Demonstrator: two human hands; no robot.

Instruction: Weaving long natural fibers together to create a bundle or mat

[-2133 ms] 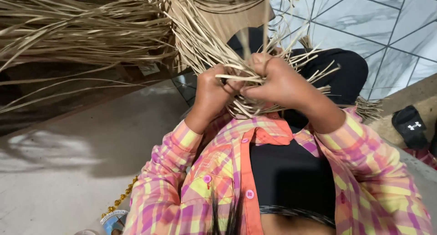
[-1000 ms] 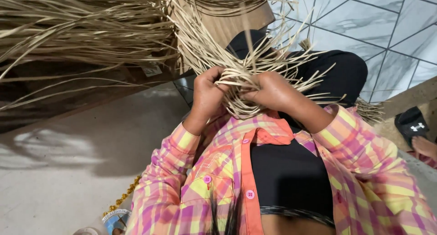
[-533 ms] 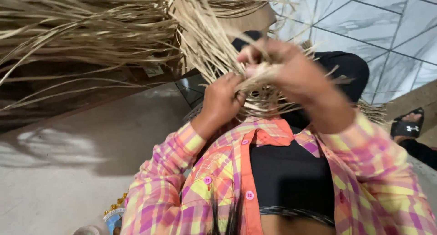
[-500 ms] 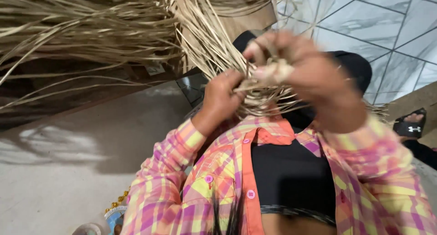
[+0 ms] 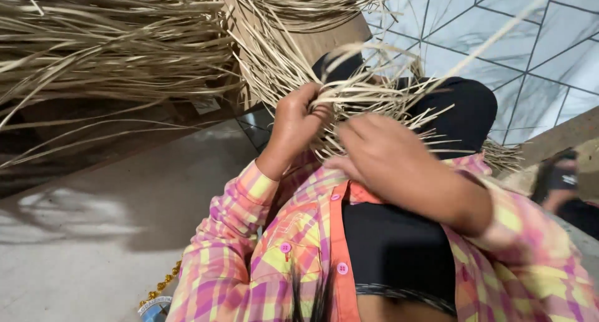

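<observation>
A woven bundle of pale dry straw strips [image 5: 368,100] sits in my lap, its loose ends sticking out in all directions. My left hand [image 5: 298,119] is closed on the bundle's left side, pinching strands. My right hand [image 5: 387,153] hovers in front of the bundle, blurred by motion, with fingers curled against the strands; whether it grips any I cannot tell. Both arms wear pink, yellow and orange plaid sleeves [image 5: 231,253]. My black-clad knee [image 5: 462,113] lies behind the bundle.
A big heap of long dry straw [image 5: 106,53] hangs over the upper left, against a brown board [image 5: 324,38]. Grey concrete floor [image 5: 81,234] lies at left, tiled floor [image 5: 524,41] at upper right. A dark sandal [image 5: 564,181] is at right.
My right hand has dropped from above the bundle to its front, nearer my chest. My left hand keeps its hold on the bundle's left side.
</observation>
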